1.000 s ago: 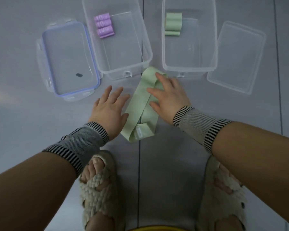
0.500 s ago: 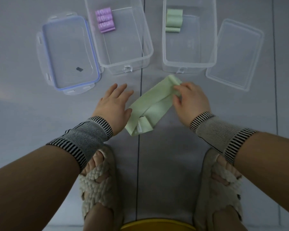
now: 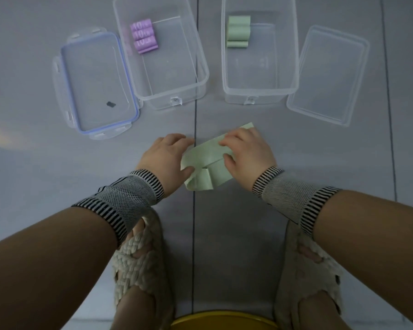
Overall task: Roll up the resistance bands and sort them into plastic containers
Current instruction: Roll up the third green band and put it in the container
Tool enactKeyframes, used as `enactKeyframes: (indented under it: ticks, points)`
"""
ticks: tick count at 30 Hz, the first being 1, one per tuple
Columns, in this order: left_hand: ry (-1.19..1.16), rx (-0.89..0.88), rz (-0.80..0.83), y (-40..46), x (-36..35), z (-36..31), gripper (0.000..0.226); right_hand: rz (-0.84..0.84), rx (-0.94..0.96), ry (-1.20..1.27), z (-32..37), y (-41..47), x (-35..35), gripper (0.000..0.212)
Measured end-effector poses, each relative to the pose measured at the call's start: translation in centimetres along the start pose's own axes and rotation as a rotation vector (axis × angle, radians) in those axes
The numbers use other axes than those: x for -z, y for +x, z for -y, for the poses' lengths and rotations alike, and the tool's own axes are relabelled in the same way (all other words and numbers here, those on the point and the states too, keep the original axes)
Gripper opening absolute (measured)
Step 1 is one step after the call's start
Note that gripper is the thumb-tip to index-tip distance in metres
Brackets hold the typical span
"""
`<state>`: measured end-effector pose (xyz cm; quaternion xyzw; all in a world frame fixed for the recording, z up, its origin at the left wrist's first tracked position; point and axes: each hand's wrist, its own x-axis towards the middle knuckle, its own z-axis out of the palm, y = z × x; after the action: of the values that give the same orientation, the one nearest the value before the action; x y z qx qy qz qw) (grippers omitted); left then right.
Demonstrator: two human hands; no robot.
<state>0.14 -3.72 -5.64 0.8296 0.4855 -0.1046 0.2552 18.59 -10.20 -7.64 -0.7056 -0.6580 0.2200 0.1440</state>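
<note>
A pale green resistance band (image 3: 210, 158) lies flat and slanted on the grey floor, its near end folded over. My left hand (image 3: 163, 158) holds its left edge, thumb on the band and fingers curled at the upper corner. At the band's right half, my right hand (image 3: 247, 153) pinches it with curled fingers on top and the thumb against its lower edge. Beyond stand two clear plastic containers: the left container (image 3: 174, 102) holds three purple rolls (image 3: 143, 36) in its far corner, while the right container (image 3: 260, 90) holds green rolls (image 3: 238, 32).
A blue-sealed lid (image 3: 96, 84) lies left of the containers and a clear lid (image 3: 329, 75) lies to their right. My feet in woven slippers (image 3: 138, 277) stand near the bottom of the view, with a yellow rim (image 3: 224, 322) between them.
The band has swung from nearly lengthwise to slanted crosswise and come closer to me. My left hand went from lying flat beside it to holding its left edge; my right hand kept its grip.
</note>
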Motion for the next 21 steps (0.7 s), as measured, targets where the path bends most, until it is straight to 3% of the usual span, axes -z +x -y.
enactKeyframes:
  ticks: [4,7,12,16,21]
  points:
    - [-0.003,0.081,0.046,-0.4,-0.4,-0.7,0.068,0.166,0.077,-0.086,1.3,0.8,-1.2,0.032]
    - [0.016,0.137,0.095,-0.6,-1.2,-0.7,0.062,0.210,0.010,-0.167,1.1,1.1,-1.6,0.042]
    - [-0.082,0.199,0.020,0.0,-0.7,0.3,0.010,0.243,-0.060,-0.215,0.1,1.8,-1.0,0.050]
    - [-0.443,0.271,-0.103,0.4,0.5,0.1,0.009,0.212,-0.082,-0.184,-0.7,1.2,-0.5,0.052]
    - [-1.018,0.382,-0.113,1.0,2.6,-0.9,0.016,0.077,-0.097,-0.061,-0.9,1.5,0.1,0.046]
